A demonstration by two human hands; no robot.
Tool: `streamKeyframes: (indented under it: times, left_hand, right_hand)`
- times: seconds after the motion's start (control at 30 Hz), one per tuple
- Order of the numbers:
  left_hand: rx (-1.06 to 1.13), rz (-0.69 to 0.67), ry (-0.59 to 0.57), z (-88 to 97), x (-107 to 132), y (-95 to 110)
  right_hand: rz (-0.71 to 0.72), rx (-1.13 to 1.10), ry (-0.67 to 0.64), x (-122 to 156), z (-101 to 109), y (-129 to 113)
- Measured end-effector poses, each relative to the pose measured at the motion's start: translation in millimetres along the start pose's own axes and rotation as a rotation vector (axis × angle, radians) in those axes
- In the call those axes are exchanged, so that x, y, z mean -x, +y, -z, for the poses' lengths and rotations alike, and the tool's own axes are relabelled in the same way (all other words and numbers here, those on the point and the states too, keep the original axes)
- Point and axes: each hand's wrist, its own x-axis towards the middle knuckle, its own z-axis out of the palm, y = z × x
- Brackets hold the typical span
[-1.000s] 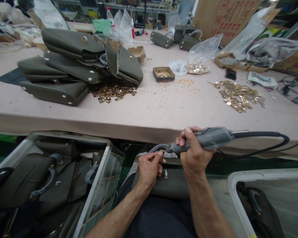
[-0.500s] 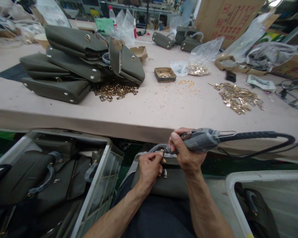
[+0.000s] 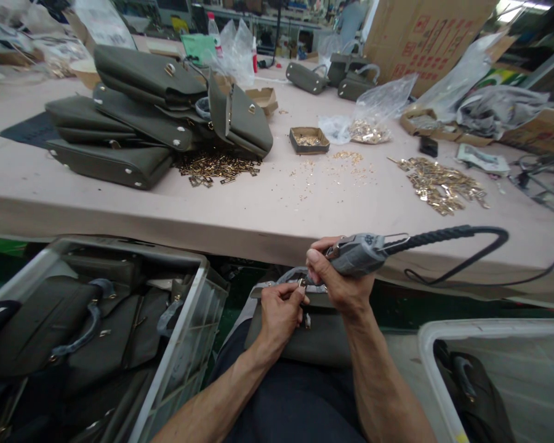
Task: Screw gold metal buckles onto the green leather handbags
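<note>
At five o'clock in view, we find the left hand [image 3: 281,315] pinching a gold fitting [image 3: 301,282] at the upper edge of the bag [image 3: 325,335]; the right hand [image 3: 348,289] grips an electric screwdriver [image 3: 357,255]. Tilting could, we judge, cause slippage and scratching.

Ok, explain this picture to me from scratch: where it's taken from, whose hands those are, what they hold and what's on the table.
There is no robot here, just a person's bare hands, seen by a camera worn on the head. The right hand grips a grey corded tool. The left hand pinches a small gold-coloured fitting at the handbag on the lap; whether the tool's tip touches it is too small to tell. On the table lie stacked handbags, a small box and loose metal pieces. A crate of more bags stands at the person's left.
</note>
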Motion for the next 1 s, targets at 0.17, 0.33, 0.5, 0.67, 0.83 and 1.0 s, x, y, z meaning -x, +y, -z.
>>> streamKeyframes:
  times: [0.17, 0.33, 0.5, 0.67, 0.83, 1.0]
  left_hand:
    - [0.008, -0.009, -0.012, 1.3, 0.0, -1.0]
    - [0.007, -0.029, -0.016, 1.4, 0.1, -1.8]
    - [-0.045, -0.030, -0.045, 0.0, 0.3, -5.8]
    - [-0.041, 0.009, -0.013, -1.7, -6.6, -11.0]
    - [-0.016, 0.038, 0.003, 1.6, -15.2, -14.0]
    - [0.061, 0.094, 0.066, 2.2, -23.6, -21.3]
  right_hand:
    - [-0.013, -0.015, -0.062, -3.0, -0.9, 1.3]
    - [-0.039, -0.068, -0.094, -4.6, 2.7, 2.6]
    - [-0.099, -0.022, -0.144, -1.8, 6.2, 5.5]
    - [-0.051, -0.021, -0.272, -5.7, 10.1, 6.9]
    - [0.005, -0.284, -0.441, -22.7, 20.1, 3.0]
    - [0.027, -0.507, 0.018, -70.9, 19.8, -6.1]
